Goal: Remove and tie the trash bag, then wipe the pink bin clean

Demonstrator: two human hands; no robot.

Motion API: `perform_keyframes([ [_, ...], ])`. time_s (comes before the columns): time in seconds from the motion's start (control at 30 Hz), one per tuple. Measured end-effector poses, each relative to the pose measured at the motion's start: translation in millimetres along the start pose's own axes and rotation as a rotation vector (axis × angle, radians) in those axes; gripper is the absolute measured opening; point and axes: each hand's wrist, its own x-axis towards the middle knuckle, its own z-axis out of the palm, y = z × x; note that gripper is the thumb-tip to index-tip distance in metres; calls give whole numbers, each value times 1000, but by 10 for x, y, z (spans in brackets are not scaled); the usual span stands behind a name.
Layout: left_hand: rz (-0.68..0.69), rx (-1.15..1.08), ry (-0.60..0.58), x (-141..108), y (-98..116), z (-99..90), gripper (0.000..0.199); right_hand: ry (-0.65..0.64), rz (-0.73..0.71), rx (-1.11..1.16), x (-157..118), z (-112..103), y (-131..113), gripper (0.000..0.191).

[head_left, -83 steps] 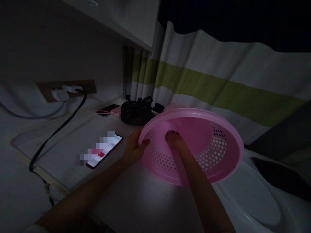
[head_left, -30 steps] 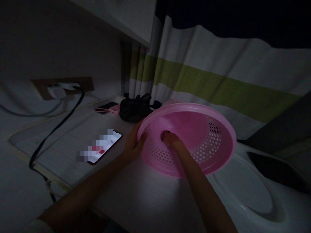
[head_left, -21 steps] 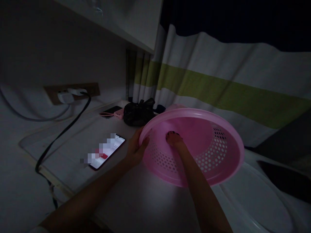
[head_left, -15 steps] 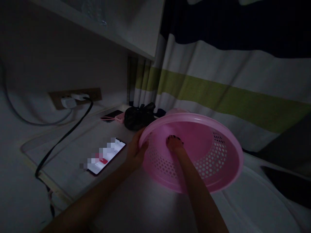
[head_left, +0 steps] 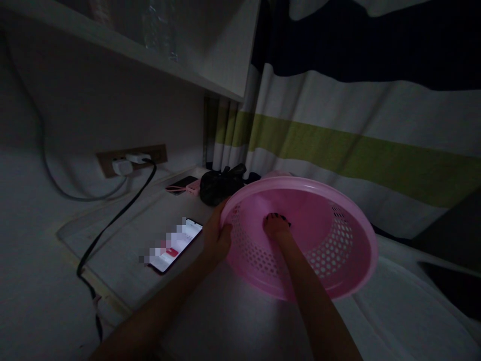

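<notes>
A pink plastic basket (head_left: 300, 184) with perforated sides is tipped on its side, its mouth turned toward me. My left hand (head_left: 218, 239) grips the left part of the rim, thumb on the inner side and fingers behind the outside wall. Deep inside the basket, my right hand (head_left: 277, 226) presses against the bottom with its fingers curled. Dark edges of something small (head_left: 287, 221) show past the fingertips; in the dim light I cannot make out what it is.
A lit phone (head_left: 176, 245) lies left of the basket. Behind it are a black plastic bag (head_left: 220, 186), a pink power bank (head_left: 193, 187) and a dark phone-like slab (head_left: 182, 184). Chargers (head_left: 123, 166) sit in a wall socket, a black cable (head_left: 112, 220) hanging down. A striped curtain (head_left: 338, 135) hangs behind.
The whole view has shifted, so the table things appear slightly farther right. My left hand still grips the rim, and my right hand remains at the basket's bottom with a slight change of position.
</notes>
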Motion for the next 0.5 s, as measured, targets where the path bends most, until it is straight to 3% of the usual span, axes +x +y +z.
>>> perform_keyframes([
  [0.2, -29, 47, 30, 23, 12, 20, 40, 16, 18, 15, -12, 8, 19, 46],
  [0.33, -99, 74, 57, 37, 33, 47, 40, 15, 34, 19, -42, 0, 31, 46],
  [0.5, -87, 64, 85, 39, 7, 76, 39, -22, 29, 40, -62, -1, 60, 48],
])
